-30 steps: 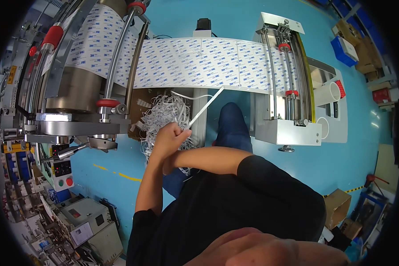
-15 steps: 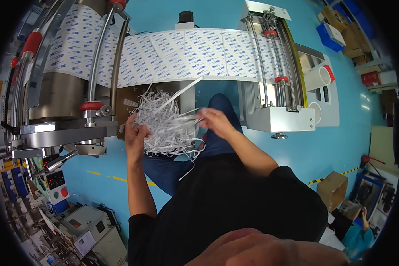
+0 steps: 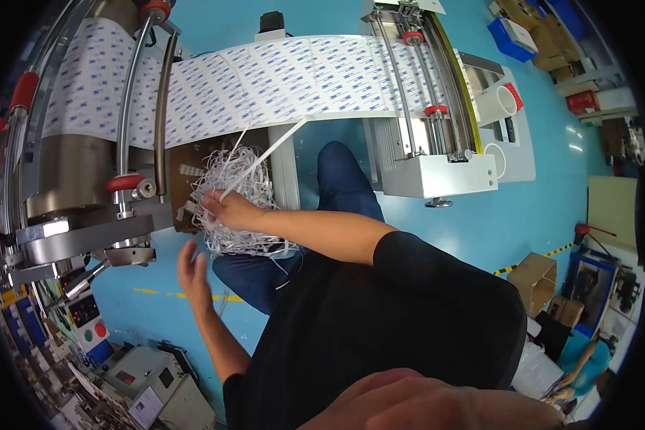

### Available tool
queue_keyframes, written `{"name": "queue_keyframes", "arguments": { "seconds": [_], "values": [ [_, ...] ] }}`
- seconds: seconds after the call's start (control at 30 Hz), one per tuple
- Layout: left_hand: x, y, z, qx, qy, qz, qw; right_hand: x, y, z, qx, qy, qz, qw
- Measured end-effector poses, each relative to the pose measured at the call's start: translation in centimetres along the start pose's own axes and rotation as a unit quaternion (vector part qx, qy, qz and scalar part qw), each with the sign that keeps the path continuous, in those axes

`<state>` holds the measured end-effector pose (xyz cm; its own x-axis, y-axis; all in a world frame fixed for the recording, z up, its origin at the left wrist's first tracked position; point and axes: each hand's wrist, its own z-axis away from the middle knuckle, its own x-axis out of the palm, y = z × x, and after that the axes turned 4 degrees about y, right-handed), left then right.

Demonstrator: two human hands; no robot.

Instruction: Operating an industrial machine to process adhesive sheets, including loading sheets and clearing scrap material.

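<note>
A tangled heap of thin white strips (image 3: pixel 254 240) lies in an open brown cardboard box (image 3: pixel 183 154), under the printed white sheet. My right hand (image 3: pixel 233 211) reaches across to the heap, its fingers curled into the strips near the left side. How many strips it grips is hidden. One longer strip (image 3: pixel 276 147) slants from the heap up to the sheet's near edge. My left hand (image 3: pixel 193 276) hangs beside the heap at its lower left, fingers apart and holding nothing.
A wide white sheet with blue print (image 3: pixel 286 79) spans between two machine parts. Steel rollers (image 3: pixel 75 172) stand at left, a white roller frame (image 3: pixel 440 175) at right. My knee (image 3: pixel 344 172) is beneath the sheet. A person in teal (image 3: pixel 584 358) is at lower right.
My right hand has swung left from beyond the heap's right side onto the strips. My left hand has left the heap and dropped toward me. The whole view has shifted slightly.
</note>
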<state>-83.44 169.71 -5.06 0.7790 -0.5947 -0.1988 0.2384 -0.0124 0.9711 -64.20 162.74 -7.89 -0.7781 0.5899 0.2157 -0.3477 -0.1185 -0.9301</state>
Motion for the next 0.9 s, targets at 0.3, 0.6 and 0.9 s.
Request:
{"name": "queue_keyframes", "arguments": {
  "seconds": [0.3,0.6,0.9],
  "values": [
    [-26.9,-4.6,-2.3,-0.005,0.472,-0.311,0.825,2.0,8.7,-4.9,-0.178,-0.121,0.236,0.947],
    [-34.7,-5.0,-5.9,0.083,0.588,-0.269,0.758,3.8,5.2,-2.8,0.051,-0.087,0.095,0.990],
    [-39.2,-2.9,-6.3,0.152,0.496,-0.457,0.722,3.1,9.2,-4.6,-0.081,-0.103,0.253,0.959]
  ]
}}
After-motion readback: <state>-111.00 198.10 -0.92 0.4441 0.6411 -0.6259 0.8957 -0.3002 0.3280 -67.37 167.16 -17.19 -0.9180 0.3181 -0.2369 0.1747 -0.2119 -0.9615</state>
